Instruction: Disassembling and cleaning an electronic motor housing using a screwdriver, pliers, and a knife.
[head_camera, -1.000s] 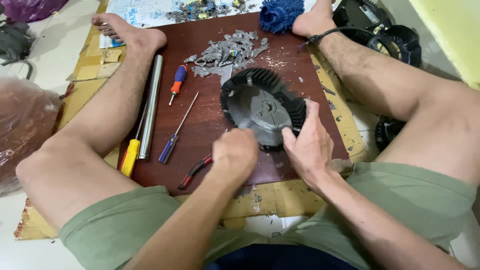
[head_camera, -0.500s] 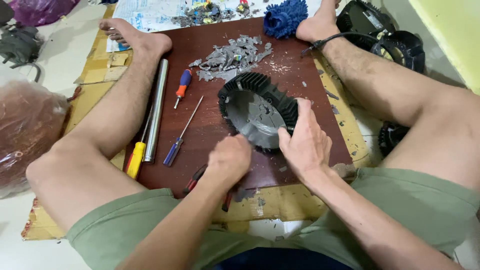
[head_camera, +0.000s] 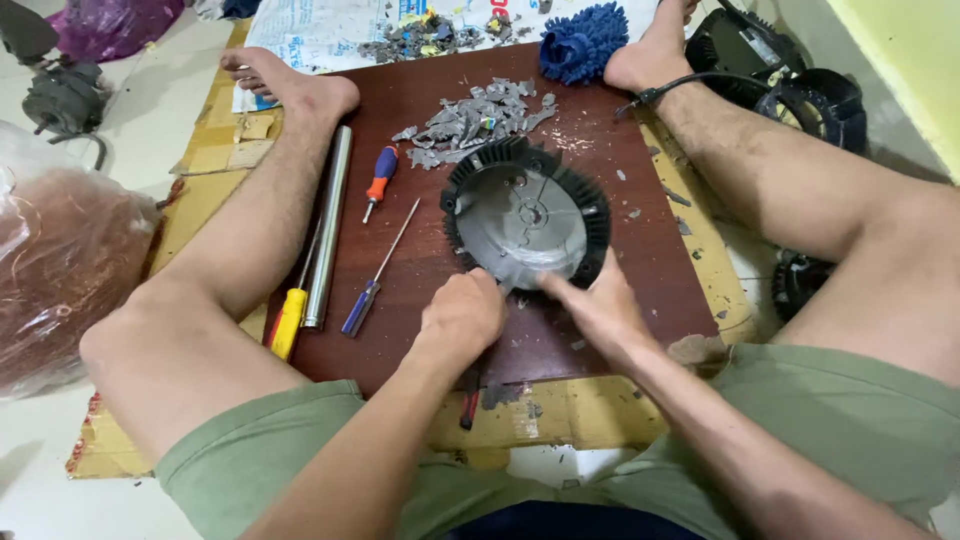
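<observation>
**Two hands meet at the fan wheel's near rim**

Both hands work the black fan wheel (head_camera: 527, 215) lying flat on the brown board (head_camera: 420, 100). Left hand (head_camera: 462, 315), clenched, and right hand (head_camera: 597, 308), fingers gripping, touch its near edge; the wheel lies straight ahead of them. Left of it, screwdrivers (head_camera: 380, 262) point lengthwise away.
</observation>
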